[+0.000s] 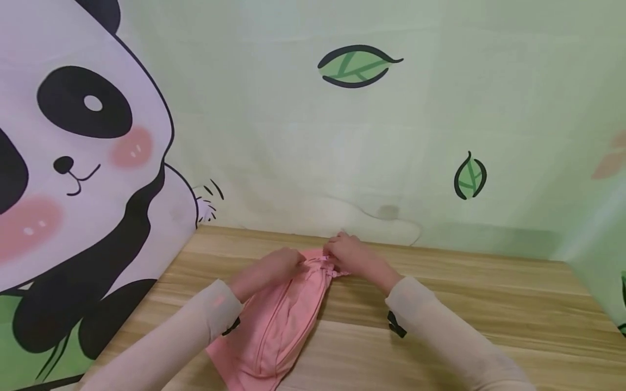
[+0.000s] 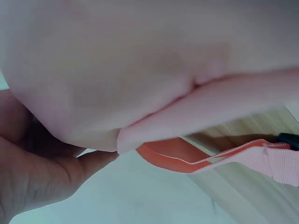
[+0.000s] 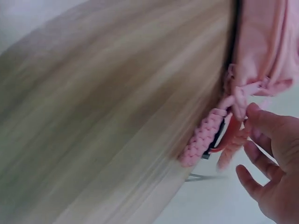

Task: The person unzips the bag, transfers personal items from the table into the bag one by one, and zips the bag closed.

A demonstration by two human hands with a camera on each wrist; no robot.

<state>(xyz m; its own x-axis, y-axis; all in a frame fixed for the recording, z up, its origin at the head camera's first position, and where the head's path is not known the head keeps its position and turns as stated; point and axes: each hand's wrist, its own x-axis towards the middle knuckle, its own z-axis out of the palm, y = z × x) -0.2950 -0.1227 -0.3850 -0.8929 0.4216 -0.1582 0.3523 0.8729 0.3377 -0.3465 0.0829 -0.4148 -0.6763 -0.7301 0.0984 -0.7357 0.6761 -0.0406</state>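
Observation:
A pink fabric bag [image 1: 288, 326] with long seams lies on the wooden table, its far end between the two hands. My left hand [image 1: 276, 266] grips the bag's far end from the left; in the left wrist view its thumb and fingers [image 2: 51, 182] pinch the cloth, which hides part of them. At the same end, my right hand [image 1: 354, 255] pinches a pink cord loop [image 3: 239, 100] between thumb and index finger, with the other fingers loosely bent. Beside that loop hangs a braided pink cord [image 3: 203, 137].
A pink webbing strap [image 2: 275, 163] with a dark buckle part [image 2: 288, 139] trails from the bag. The wooden table [image 1: 440, 326] meets a pale green cloth backdrop [image 1: 274, 136] at its far edge. A printed panda [image 1: 161, 217] covers the left side.

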